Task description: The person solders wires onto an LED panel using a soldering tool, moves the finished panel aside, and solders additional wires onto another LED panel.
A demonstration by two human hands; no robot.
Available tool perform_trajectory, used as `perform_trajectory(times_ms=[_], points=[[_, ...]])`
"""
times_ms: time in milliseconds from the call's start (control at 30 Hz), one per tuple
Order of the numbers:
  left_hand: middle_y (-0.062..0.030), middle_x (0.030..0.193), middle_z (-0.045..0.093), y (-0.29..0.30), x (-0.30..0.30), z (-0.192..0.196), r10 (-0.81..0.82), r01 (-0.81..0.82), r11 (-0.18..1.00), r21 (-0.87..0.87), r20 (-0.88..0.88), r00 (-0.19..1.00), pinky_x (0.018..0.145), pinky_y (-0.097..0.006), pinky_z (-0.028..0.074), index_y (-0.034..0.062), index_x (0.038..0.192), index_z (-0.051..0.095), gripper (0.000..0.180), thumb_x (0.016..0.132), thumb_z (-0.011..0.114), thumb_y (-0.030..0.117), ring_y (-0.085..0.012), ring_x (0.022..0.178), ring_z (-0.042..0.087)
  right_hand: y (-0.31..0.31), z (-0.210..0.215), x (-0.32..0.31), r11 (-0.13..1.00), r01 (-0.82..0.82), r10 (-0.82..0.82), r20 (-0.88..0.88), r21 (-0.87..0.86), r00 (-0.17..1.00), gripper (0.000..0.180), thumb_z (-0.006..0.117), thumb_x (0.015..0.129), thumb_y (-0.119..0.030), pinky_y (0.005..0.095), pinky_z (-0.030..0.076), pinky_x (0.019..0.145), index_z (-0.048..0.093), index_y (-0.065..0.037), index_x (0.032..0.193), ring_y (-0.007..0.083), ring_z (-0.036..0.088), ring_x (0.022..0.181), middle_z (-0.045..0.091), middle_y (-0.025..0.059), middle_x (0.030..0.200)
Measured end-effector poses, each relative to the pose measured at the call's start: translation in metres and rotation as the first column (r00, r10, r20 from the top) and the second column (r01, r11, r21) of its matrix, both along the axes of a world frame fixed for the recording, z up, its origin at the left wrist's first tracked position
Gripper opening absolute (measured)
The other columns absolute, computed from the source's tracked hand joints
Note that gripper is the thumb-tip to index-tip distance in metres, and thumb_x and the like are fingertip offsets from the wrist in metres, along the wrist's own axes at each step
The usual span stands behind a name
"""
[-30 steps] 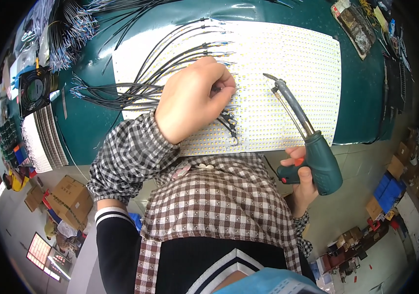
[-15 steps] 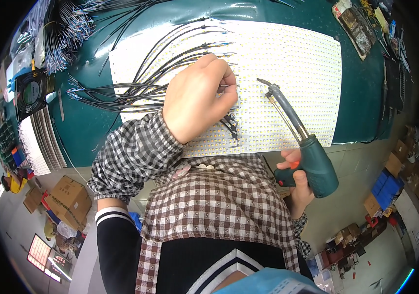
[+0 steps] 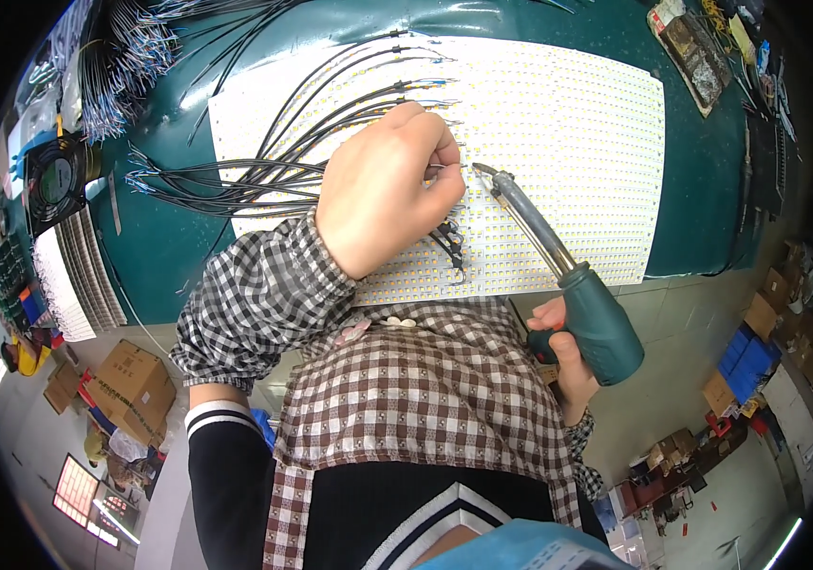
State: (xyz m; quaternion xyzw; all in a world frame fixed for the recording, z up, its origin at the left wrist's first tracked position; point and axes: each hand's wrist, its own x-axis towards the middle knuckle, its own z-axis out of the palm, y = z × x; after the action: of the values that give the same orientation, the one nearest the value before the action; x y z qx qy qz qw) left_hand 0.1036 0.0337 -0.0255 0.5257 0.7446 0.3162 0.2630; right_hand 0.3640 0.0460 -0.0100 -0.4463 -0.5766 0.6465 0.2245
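Note:
A white LED panel (image 3: 568, 123) with rows of small yellowish chips lies in front of me. My left hand (image 3: 383, 190) rests over its middle, thumb and fingers pinched on a thin wire (image 3: 437, 169) that is mostly hidden. Black cables (image 3: 269, 176) run across the panel's left part and under this hand, their bared coloured ends along a line near the panel's centre. My right hand (image 3: 573, 375) grips the handle of a green soldering gun (image 3: 606, 328). The gun's bent tip is at the panel, just right of my left fingertips; whether it touches is unclear.
Bundles of cables (image 3: 126, 71) lie at the far left of the green table (image 3: 164, 199). A black fan (image 3: 55, 180) and a stack of white panels (image 3: 79, 275) are along the left side. At the far right is a dirty metal block (image 3: 691, 57). Cardboard boxes (image 3: 131, 389) stand below.
The soldering gun has moved left with my right hand, its tip now close to my left fingertips. My left hand has stayed nearly still, pinched.

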Motion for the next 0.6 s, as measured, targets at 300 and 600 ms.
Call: perform_trajectory(times_ms=[300,600], points=[[-0.0058,0.072,0.058,0.0,0.0,-0.003,-0.006,0.007,1.0,0.023,-0.054,0.999,0.055,-0.029,0.046,0.0045,0.076,0.059,0.008,0.072,0.065,0.008,-0.0184,0.06,0.057,0.0,0.001,0.0,1.0,-0.016,0.016,-0.01,-0.018,1.0,0.033,0.067,0.086,-0.028,0.0342,0.054,0.074,0.056,0.003,0.092,0.0216,0.059,0.083,0.057,0.013,0.089],[-0.0113,0.076,0.059,0.001,0.0,0.0,-0.019,0.018,1.0,-0.003,-0.014,1.0,0.061,-0.039,0.048,0.0031,0.074,0.057,0.008,0.072,0.062,0.009,-0.0298,0.07,0.06,-0.001,-0.01,0.007,0.999,-0.027,0.026,0.015,0.024,1.0,0.043,0.071,0.08,-0.017,0.032,0.053,0.077,0.051,0.008,0.109,0.0181,0.062,0.078,0.062,0.0102,0.086]])
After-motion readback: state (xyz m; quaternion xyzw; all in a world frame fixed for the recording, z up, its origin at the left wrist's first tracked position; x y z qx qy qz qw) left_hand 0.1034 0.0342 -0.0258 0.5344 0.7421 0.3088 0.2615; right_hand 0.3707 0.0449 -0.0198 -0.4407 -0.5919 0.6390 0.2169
